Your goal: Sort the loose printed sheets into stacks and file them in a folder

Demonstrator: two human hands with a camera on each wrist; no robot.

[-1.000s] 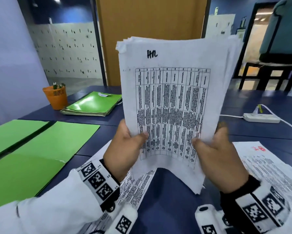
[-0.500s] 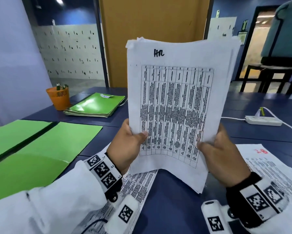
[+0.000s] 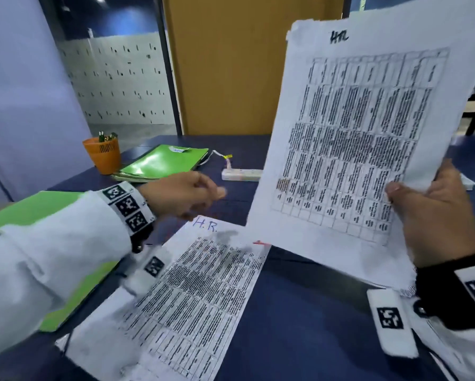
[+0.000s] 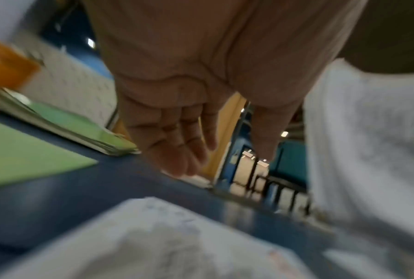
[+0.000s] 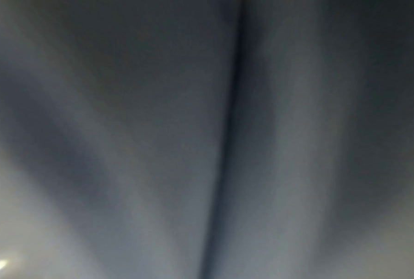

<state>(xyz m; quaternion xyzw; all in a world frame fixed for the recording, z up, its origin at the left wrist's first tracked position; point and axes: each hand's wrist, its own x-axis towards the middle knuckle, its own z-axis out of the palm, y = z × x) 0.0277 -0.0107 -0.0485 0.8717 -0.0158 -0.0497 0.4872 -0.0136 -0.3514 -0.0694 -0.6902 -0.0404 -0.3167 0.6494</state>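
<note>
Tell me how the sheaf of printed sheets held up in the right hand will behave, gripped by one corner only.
The sheaf of printed sheets probably flops: it is thin paper that the right hand grips at one lower corner. Its frayed edges suggest it tears easily. Loose pages may fan or slip apart.

Printed sheaf (image 3: 368,138) held upright, "H.R." sheet (image 3: 192,292) flat on table — green folder (image 3: 38,213) open beside.
</note>
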